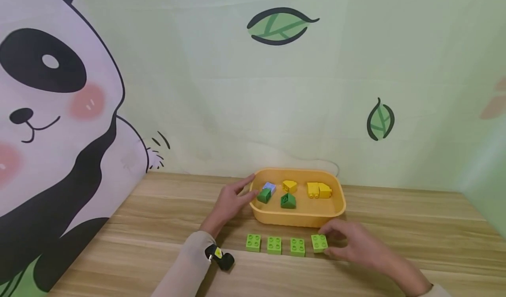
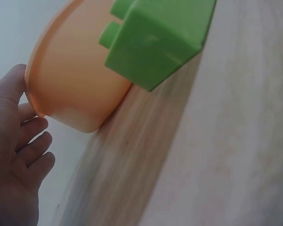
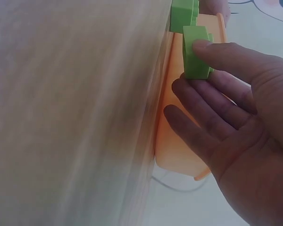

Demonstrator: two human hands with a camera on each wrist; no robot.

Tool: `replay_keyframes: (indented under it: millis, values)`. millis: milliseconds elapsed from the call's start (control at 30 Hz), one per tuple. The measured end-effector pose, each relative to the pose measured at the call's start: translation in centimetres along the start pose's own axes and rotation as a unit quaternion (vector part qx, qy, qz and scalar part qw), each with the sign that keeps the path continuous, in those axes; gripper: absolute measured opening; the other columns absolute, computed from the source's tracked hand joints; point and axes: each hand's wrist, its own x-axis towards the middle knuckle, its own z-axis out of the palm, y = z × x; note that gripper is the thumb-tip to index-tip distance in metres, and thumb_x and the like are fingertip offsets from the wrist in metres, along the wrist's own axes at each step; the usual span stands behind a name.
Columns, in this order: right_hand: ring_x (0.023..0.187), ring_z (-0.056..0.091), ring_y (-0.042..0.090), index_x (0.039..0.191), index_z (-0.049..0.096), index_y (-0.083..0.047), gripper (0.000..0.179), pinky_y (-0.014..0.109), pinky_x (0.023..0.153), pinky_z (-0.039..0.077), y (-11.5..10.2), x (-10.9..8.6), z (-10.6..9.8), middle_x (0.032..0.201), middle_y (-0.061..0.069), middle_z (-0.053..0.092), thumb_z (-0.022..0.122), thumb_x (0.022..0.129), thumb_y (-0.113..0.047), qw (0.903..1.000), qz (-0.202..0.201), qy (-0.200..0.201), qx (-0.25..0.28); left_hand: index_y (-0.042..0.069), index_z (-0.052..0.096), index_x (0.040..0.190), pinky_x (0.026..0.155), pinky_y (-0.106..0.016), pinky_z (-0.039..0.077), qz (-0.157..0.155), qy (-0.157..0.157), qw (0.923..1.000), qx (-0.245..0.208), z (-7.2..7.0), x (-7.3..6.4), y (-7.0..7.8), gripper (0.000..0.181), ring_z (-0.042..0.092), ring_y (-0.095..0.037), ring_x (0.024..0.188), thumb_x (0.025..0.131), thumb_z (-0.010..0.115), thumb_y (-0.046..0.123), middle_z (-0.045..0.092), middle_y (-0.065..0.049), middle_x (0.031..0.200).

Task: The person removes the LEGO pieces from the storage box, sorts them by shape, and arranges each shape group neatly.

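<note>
My right hand (image 1: pixel 357 244) pinches a light green toy building block (image 1: pixel 319 243) between thumb and fingers, at the right end of a row. Three matching blocks, among them the nearest one (image 1: pixel 297 247), stand to its left with studs up. In the right wrist view the thumb presses one side of the held block (image 3: pixel 195 59). My left hand (image 1: pixel 231 202) grips the left end of a yellow-orange tub (image 1: pixel 296 219), thumb at the rim. The left wrist view shows the fingers at the tub wall (image 2: pixel 75 70), with a green block (image 2: pixel 155 42) close to the camera.
Inside the tub lie two dark green pieces, such as the slanted one (image 1: pixel 288 201), a lilac block (image 1: pixel 270 187) and several yellow pieces (image 1: pixel 313 190). A wooden tabletop (image 1: pixel 379 209) carries everything. Behind it hangs a pale green cloth (image 1: pixel 221 90) with a panda and leaves.
</note>
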Motion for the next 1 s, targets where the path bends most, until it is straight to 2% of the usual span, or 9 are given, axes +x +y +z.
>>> replay_keyframes:
  millis: [300,533,1000]
  values:
    - [0.099,0.069,0.016,0.117,0.072,-0.012,0.033,0.03,0.084,0.061,0.34,0.04,0.12,0.111,-0.005,0.073,0.088,0.088,-0.019,0.9997,0.019,-0.011,0.008,0.011,0.059,0.152,0.123,-0.052,0.035,0.001,-0.001,1.0,0.0,-0.02,-0.01,0.03,0.056,0.046,-0.032,0.148,0.1,0.076,0.025,0.055,-0.007,0.156]
    - [0.096,0.07,0.014,0.115,0.072,-0.011,0.032,0.029,0.083,0.062,0.6,0.07,0.21,0.108,-0.006,0.073,0.088,0.087,-0.016,0.9999,0.008,-0.012,0.008,0.01,0.059,0.152,0.123,-0.051,0.035,0.002,0.001,1.0,-0.001,-0.04,0.04,-0.02,0.057,0.046,-0.031,0.148,0.1,0.077,0.024,0.055,-0.007,0.156]
    - [0.093,0.066,0.011,0.114,0.071,-0.009,0.034,0.028,0.08,0.061,0.61,0.24,0.29,0.105,-0.006,0.071,0.09,0.086,-0.012,0.9996,0.014,-0.021,-0.015,0.011,0.059,0.152,0.123,-0.052,0.036,0.004,0.002,1.0,0.0,0.02,0.1,-0.17,0.056,0.046,-0.031,0.148,0.1,0.077,0.025,0.055,-0.007,0.156]
